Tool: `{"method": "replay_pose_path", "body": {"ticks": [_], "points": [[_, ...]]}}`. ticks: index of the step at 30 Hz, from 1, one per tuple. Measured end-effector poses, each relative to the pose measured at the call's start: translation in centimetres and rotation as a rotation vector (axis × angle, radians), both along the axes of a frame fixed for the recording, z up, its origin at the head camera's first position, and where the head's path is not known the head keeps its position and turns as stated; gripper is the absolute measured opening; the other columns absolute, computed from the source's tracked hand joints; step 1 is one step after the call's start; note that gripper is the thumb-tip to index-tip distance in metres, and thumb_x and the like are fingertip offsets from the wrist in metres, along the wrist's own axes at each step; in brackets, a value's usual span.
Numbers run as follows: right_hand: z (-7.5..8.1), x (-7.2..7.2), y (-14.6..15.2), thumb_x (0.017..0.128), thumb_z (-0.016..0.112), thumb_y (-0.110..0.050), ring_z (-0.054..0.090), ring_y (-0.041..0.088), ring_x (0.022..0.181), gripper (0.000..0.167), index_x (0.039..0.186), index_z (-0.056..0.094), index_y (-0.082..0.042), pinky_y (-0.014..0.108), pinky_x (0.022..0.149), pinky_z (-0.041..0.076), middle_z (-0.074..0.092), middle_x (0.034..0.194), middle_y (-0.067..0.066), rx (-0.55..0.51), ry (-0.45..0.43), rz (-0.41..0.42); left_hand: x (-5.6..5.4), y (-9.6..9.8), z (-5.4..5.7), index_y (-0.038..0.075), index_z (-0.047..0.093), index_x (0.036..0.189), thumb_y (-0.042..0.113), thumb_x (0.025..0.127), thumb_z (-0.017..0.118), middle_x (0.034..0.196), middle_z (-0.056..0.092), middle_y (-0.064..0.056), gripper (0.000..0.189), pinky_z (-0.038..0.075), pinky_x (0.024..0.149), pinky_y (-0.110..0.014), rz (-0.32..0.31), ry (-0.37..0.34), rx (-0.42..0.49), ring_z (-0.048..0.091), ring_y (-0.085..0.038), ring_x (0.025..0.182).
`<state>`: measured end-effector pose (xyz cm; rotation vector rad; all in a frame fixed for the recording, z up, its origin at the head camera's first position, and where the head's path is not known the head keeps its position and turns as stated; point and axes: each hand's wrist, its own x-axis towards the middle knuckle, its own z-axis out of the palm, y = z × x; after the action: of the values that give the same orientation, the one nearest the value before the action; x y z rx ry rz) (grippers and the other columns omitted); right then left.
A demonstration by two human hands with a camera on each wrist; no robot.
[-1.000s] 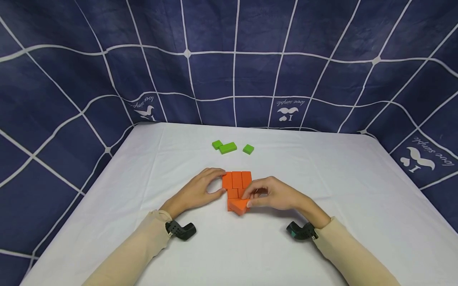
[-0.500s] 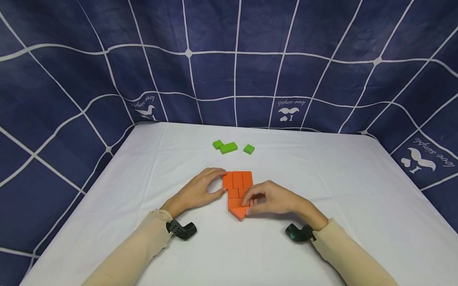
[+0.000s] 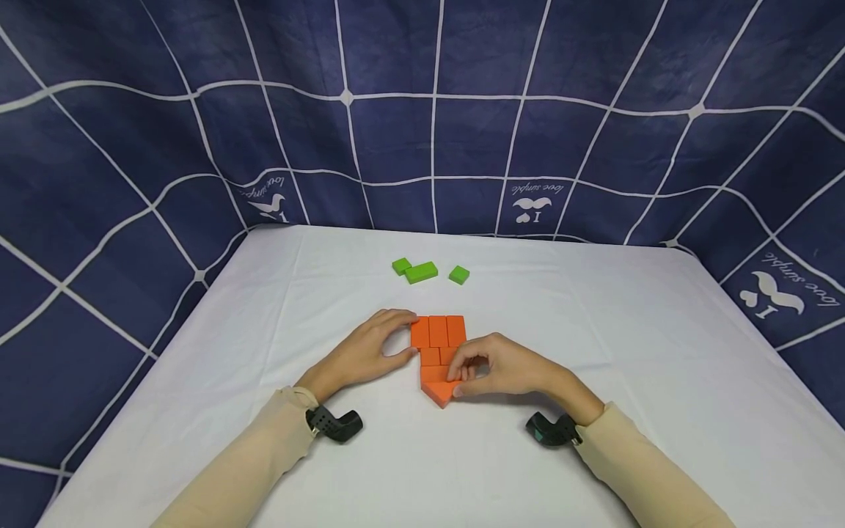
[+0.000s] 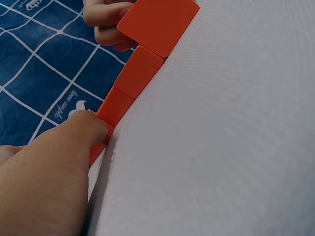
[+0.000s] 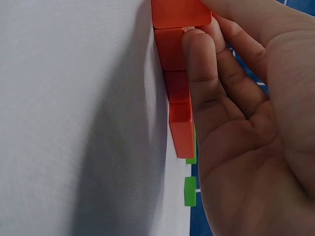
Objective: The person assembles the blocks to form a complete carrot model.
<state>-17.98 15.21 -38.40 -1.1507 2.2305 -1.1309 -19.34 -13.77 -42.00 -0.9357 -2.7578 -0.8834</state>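
Several flat orange blocks [image 3: 438, 331] lie together on the white cloth, three upright ones in the far row and smaller ones below. At the near end sits an orange triangular block [image 3: 438, 394], its point toward me. My right hand [image 3: 511, 367] pinches this block between thumb and fingers, and it meets the block behind it. My left hand [image 3: 363, 350] rests beside the far row, fingertip and thumb touching its left side. The left wrist view shows the thumb [image 4: 91, 125] against the orange row. Right fingers cover part of the near blocks' right side.
Beyond the orange blocks lie three green blocks: a small one [image 3: 401, 266] touching a longer one [image 3: 421, 273], and another small one [image 3: 459, 275] apart on the right. A dark blue curtain [image 3: 475, 139] with white lines hangs behind the white-covered table [image 3: 594, 315].
The right hand has lowered the triangular block and turned it so its point faces me, against the near end of the orange blocks. Over the last half second it barely moves. The left hand stays put.
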Motion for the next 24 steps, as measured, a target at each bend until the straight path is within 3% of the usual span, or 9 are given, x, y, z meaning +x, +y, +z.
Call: {"method": "replay_pose_path", "body": {"ticks": [24], "points": [[0.27, -0.12, 0.13, 0.089, 0.082, -0.021, 0.064, 0.01, 0.083, 0.015, 0.103, 0.076, -0.021, 0.024, 0.077, 0.058, 0.071, 0.093, -0.009, 0.021, -0.001, 0.015, 0.0, -0.03, -0.11, 0.012, 0.058, 0.145, 0.035, 0.095, 0.072, 0.147, 0.058, -0.002, 0.056, 0.042, 0.119, -0.043, 0.002, 0.005, 0.008, 0.052, -0.02, 0.137]]}}
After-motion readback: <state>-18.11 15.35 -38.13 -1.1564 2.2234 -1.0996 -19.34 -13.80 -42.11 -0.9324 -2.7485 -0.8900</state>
